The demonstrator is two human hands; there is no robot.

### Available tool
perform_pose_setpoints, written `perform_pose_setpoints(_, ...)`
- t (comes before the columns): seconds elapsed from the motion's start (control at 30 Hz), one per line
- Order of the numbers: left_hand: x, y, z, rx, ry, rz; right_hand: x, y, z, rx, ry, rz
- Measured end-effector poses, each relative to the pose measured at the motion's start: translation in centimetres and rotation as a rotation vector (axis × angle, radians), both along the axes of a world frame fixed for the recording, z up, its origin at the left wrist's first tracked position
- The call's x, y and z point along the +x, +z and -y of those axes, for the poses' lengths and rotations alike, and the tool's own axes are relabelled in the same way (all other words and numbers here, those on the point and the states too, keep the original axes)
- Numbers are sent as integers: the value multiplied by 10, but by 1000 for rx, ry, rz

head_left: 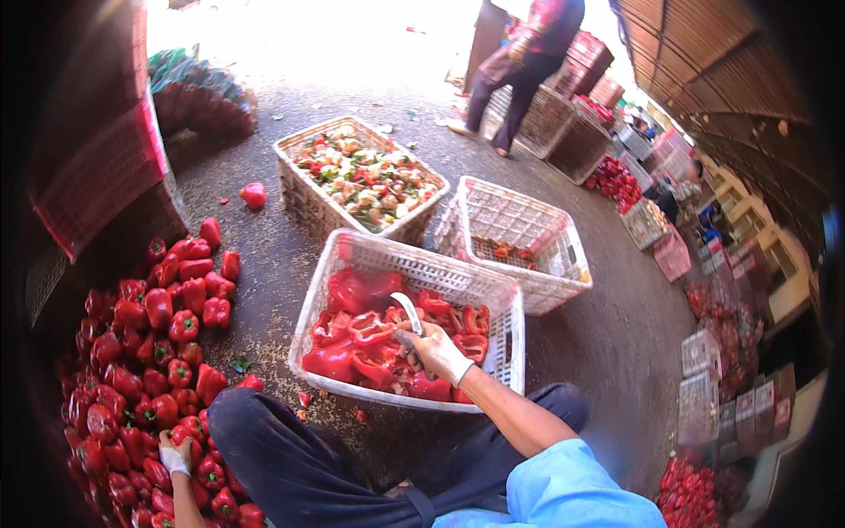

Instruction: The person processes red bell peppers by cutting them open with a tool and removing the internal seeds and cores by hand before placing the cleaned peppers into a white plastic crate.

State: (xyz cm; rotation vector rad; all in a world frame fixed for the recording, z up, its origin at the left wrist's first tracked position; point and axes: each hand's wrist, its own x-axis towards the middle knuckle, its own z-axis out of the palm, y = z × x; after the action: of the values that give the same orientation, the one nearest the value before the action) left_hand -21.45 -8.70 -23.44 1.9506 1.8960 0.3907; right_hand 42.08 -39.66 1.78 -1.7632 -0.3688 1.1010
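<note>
In my right hand, which wears a pale glove, is a small knife with a curved blade pointing up and away. That hand is over a white plastic crate holding cut-open red bell peppers. My left hand, also gloved, reaches down into a big heap of whole red bell peppers on the ground at my left. Its fingers are closed around a red bell pepper at the heap's right side, partly hiding it.
Behind the crate stand a crate of pepper cores and scraps and a white crate with a few scraps. One loose pepper lies on the ground. A person stands farther off beside stacked crates. Filled net sacks sit far left.
</note>
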Motion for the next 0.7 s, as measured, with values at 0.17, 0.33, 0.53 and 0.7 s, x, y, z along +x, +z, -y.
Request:
perform_pose_setpoints(0.17,-16,15,-43,109,60,706,-4,26,2,54,19,-92)
perform_pose_setpoints(0.33,130,203,-30,275,-172,745,-26,62,-18,196,131,-107)
perform_pose_setpoints(0.53,316,349,54,-20,-528,1033,-62,77,-60,484,321,-33)
perform_pose_setpoints(0.7,415,357,125,-98,-719,993,-66,91,-36,542,288,-85)
